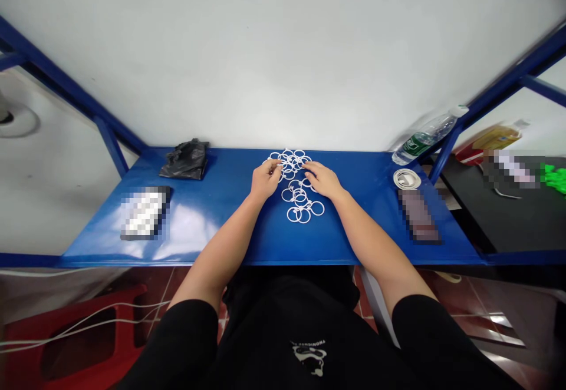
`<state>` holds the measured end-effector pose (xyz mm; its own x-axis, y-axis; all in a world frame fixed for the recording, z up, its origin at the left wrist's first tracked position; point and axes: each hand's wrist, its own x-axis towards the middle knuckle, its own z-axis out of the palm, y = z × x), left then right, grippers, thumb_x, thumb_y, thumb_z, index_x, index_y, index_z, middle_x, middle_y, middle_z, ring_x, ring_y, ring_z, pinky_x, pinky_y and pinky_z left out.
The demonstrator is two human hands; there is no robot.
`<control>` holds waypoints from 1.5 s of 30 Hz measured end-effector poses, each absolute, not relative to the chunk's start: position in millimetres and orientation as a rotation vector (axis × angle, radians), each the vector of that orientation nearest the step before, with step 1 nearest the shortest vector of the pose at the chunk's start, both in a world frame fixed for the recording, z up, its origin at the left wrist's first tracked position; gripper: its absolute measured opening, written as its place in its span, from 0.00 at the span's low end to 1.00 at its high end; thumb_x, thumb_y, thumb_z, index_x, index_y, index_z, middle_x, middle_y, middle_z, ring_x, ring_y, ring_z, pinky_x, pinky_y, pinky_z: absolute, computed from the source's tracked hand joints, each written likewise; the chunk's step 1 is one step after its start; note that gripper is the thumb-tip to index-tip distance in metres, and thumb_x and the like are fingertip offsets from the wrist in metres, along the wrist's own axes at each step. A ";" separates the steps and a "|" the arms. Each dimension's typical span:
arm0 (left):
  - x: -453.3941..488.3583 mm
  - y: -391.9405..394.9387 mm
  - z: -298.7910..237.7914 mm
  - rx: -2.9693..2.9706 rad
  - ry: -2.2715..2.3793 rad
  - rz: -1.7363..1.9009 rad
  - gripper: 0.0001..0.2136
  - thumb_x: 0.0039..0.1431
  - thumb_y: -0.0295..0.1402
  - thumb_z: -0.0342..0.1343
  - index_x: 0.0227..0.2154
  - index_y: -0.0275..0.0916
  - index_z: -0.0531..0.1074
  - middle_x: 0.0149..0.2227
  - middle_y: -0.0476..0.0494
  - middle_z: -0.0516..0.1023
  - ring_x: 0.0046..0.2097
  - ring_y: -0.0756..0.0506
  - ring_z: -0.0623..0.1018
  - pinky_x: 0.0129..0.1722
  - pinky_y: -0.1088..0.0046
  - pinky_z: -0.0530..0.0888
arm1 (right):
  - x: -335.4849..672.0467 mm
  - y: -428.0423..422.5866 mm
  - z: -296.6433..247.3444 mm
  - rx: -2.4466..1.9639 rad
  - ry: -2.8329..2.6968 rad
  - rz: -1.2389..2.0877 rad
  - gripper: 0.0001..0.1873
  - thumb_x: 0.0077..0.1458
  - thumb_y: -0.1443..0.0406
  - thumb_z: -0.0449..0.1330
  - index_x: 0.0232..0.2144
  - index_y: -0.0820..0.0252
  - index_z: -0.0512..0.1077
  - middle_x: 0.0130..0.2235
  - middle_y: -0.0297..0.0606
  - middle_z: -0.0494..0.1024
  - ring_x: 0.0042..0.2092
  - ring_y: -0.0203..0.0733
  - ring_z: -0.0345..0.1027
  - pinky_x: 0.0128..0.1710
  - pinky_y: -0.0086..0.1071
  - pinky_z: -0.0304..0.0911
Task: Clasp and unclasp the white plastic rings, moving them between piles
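Thin white plastic rings (303, 215) with small clip-like joints, resembling curtain rings, lie in a loose overlapping cluster on the blue tabletop (234, 195). The cluster runs from the wall side toward me, with several rings at its far end and several nearer. At the left of the far rings, my left hand (264, 180) has its fingers curled and its thumb close to them, apparently pinching a ring's edge; the contact is too small to see clearly. My right hand (325, 180) reaches in from the other side, fingers stretched out and apart, fingertips touching or just over the rings and partly covering some.
A crumpled black plastic bag (186, 160) and a blurred-out phone-like object (145, 213) lie at left. At right are a water bottle (427, 136), a white coiled roll (407, 179) and another blurred flat object (419, 216). Blue posts frame the table; a wall (283, 83) stands behind.
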<state>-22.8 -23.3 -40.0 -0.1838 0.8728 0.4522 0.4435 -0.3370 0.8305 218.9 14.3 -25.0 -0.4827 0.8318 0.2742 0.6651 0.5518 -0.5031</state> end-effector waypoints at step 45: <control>-19.4 -27.3 -35.2 1.823 1.538 1.467 0.07 0.58 0.30 0.57 0.34 0.41 0.81 0.35 0.47 0.85 0.36 0.46 0.81 0.40 0.70 0.77 | 232.3 41.2 -28.4 -1.084 -0.959 1.222 0.09 0.50 0.60 0.61 0.34 0.55 0.69 0.29 0.30 0.82 0.16 0.29 0.58 0.14 0.25 0.50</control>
<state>-19.4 -27.3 -35.2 -0.1189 0.8702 0.4781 0.5187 -0.3561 0.7773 232.3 41.2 -28.4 0.1137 0.9935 -0.0068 -0.2296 0.0196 -0.9731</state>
